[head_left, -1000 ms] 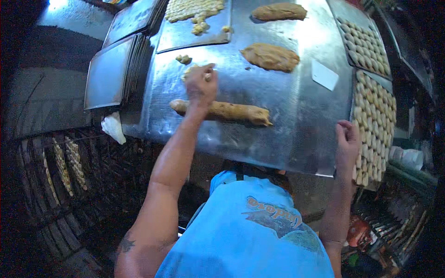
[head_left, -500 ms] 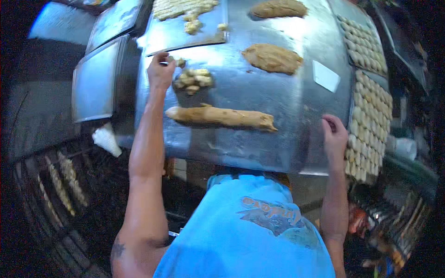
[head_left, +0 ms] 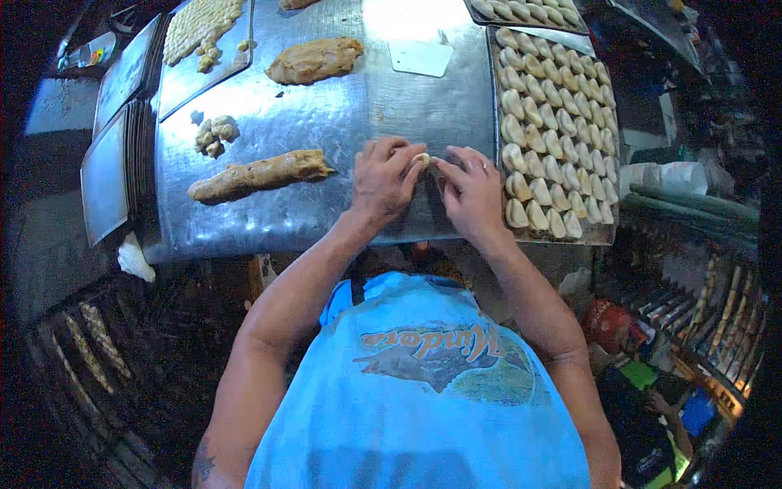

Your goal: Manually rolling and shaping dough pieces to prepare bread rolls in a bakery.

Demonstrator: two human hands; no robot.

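Note:
Over the steel worktable (head_left: 342,122), my left hand (head_left: 384,181) and my right hand (head_left: 471,189) meet and pinch one small pale dough piece (head_left: 421,159) between their fingertips. To the left on the table lies a long brown dough log (head_left: 259,174). Beyond it sits a small heap of cut dough bits (head_left: 213,134). Right of my hands, a baking tray (head_left: 604,234) holds several rows of shaped dough pieces (head_left: 547,122).
A second dough lump (head_left: 314,59) and a white plastic scraper (head_left: 419,56) lie farther back. Another tray with small pieces (head_left: 198,28) is at the far left, beside stacked empty trays (head_left: 110,167). Wire racks (head_left: 81,359) stand below on the left.
My left hand came back from the far left of the table, and my right hand left the table's edge. Both now meet on a dough piece. The view shifted left.

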